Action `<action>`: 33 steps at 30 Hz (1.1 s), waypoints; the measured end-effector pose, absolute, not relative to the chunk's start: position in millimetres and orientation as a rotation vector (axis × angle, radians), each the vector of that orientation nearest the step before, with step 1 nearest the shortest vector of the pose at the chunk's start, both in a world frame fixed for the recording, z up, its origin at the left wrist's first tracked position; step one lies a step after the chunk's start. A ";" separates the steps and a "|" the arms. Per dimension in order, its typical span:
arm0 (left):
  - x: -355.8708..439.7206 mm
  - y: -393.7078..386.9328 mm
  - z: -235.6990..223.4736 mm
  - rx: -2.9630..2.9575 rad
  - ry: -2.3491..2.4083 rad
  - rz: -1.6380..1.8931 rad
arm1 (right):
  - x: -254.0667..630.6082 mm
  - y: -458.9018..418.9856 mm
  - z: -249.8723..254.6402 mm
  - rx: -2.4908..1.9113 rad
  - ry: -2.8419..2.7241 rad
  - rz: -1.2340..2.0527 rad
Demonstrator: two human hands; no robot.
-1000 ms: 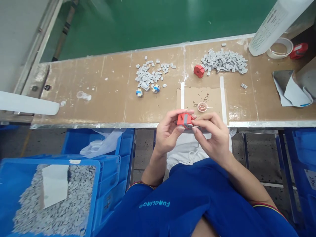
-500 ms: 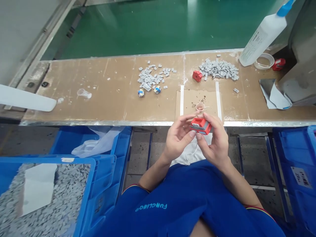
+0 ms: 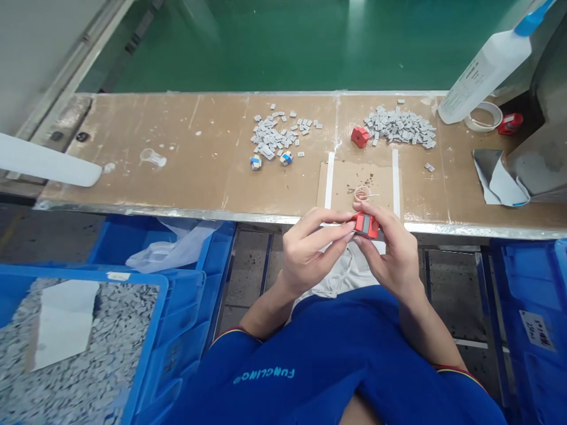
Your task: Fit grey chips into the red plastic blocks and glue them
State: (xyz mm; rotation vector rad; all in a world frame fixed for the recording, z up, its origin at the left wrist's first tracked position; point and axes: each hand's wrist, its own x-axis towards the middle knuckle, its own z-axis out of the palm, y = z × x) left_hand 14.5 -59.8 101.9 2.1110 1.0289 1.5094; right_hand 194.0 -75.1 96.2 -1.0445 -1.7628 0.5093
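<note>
Both my hands meet just past the bench's front edge, gripping a small red block with grey strips [image 3: 366,225]. My left hand [image 3: 312,251] holds it from one side, and my right hand [image 3: 390,251] pinches it from the other. Fingers hide part of the block. Just ahead lies a cardboard sheet [image 3: 354,183] bearing a small cup [image 3: 362,194]. A second red block [image 3: 360,136] sits beside a heap of grey tiles [image 3: 401,127]. Another grey heap [image 3: 269,137] lies to the left, with two small blue-and-yellow cubes [image 3: 286,157] at its edge.
A white squeeze bottle [image 3: 489,77], a tape roll [image 3: 482,116] and a red item [image 3: 510,124] stand at the bench's right end. Below the bench on the left, a blue crate [image 3: 88,271] holds grey tiles. More blue crates [image 3: 527,330] stand on the right.
The hands have turned the red block, so a different face shows, and have shifted slightly left and closer together. The view has also shifted a little, moving the bench in the picture.
</note>
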 end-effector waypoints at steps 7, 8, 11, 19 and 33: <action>16.1 -55.9 99.5 2.114 1.047 1.487 | 200.7 -64.1 97.7 -1.037 -1.807 0.507; 16.9 -55.1 98.5 2.121 1.047 1.489 | 201.8 -62.9 98.0 -1.034 -1.812 0.502; 20.7 -53.3 93.9 2.133 1.052 1.500 | 204.7 -60.8 98.3 -1.037 -1.827 0.472; 19.5 -46.5 87.0 2.107 0.996 1.456 | 206.2 -63.9 93.9 -1.099 -1.803 0.506; 23.8 -50.7 85.3 2.086 1.033 1.434 | 212.8 -65.5 93.8 -1.052 -1.844 0.509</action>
